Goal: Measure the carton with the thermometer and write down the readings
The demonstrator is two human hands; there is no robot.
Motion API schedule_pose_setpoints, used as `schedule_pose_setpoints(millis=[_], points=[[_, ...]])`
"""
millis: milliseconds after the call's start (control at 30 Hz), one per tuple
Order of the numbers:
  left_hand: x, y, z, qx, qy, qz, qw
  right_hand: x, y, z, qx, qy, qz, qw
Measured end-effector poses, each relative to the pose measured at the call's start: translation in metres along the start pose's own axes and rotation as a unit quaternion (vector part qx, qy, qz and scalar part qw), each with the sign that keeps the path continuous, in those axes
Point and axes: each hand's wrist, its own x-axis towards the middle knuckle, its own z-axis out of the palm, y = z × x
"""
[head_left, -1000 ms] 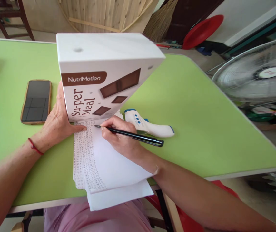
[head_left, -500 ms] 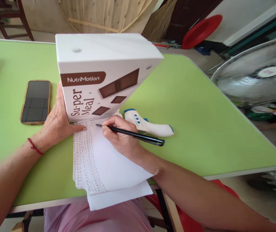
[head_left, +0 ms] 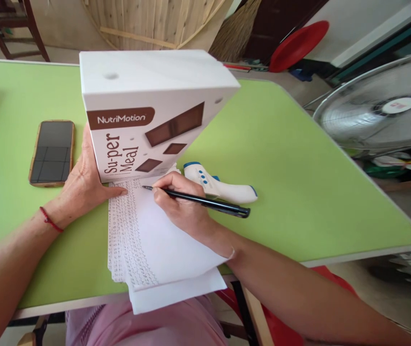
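My right hand [head_left: 184,199] pinches a black pen [head_left: 223,206], its tip on the top sheet of a stack of papers [head_left: 169,245]. Rows of small handwritten marks run down the sheets' left side. My left hand [head_left: 86,178] lies open along the left side of a white box [head_left: 119,98] marked "NutriMotion Su-per Meal". Its thumb stretches onto the paper's edge, while the other fingers are partly hidden by the box. The box stands upright at the far end of the stack. Close beyond my right hand lies a white and blue infrared thermometer [head_left: 223,187].
A phone [head_left: 52,153] in a brown case lies left of my left hand on the green table [head_left: 299,182]. Past the table's right edge stands a fan [head_left: 381,105]. A red basin [head_left: 299,45] and a straw broom [head_left: 234,29] are behind.
The pen's rear end has swung slightly to the right, with its tip still on the paper. My left hand and the box hold their places; the whole view shifts a little.
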Motion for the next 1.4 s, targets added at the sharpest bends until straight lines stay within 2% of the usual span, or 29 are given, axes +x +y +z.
schedule_pose_setpoints(millis=[433, 800, 933, 1033, 1100, 1200, 1300, 1400], points=[[0.002, 0.002, 0.000, -0.011, 0.001, 0.013, 1.000, 0.003, 0.002, 0.003, 0.014, -0.025, 0.027, 0.999], [0.002, 0.002, -0.001, -0.012, -0.007, 0.005, 1.000, 0.001, 0.001, 0.003, 0.006, -0.023, 0.022, 0.999], [0.002, 0.001, -0.001, -0.011, -0.007, 0.002, 1.000, 0.001, 0.003, 0.003, -0.009, -0.010, -0.015, 1.000], [0.002, 0.002, -0.001, -0.012, -0.014, -0.018, 1.000, 0.003, -0.003, -0.005, -0.048, -0.014, -0.085, 0.995], [0.003, 0.003, -0.001, -0.012, -0.022, -0.033, 0.999, 0.006, -0.011, -0.017, -0.099, -0.057, -0.166, 0.980], [0.004, 0.005, -0.002, -0.009, -0.025, -0.040, 0.999, 0.006, -0.024, -0.039, -0.210, -0.172, -0.263, 0.926], [0.004, 0.005, -0.002, -0.017, -0.016, -0.045, 0.999, -0.002, -0.027, -0.056, -0.349, -0.267, -0.240, 0.866], [0.004, 0.004, -0.002, -0.028, -0.014, -0.050, 0.998, -0.016, -0.021, -0.061, -0.431, -0.275, -0.204, 0.835]])
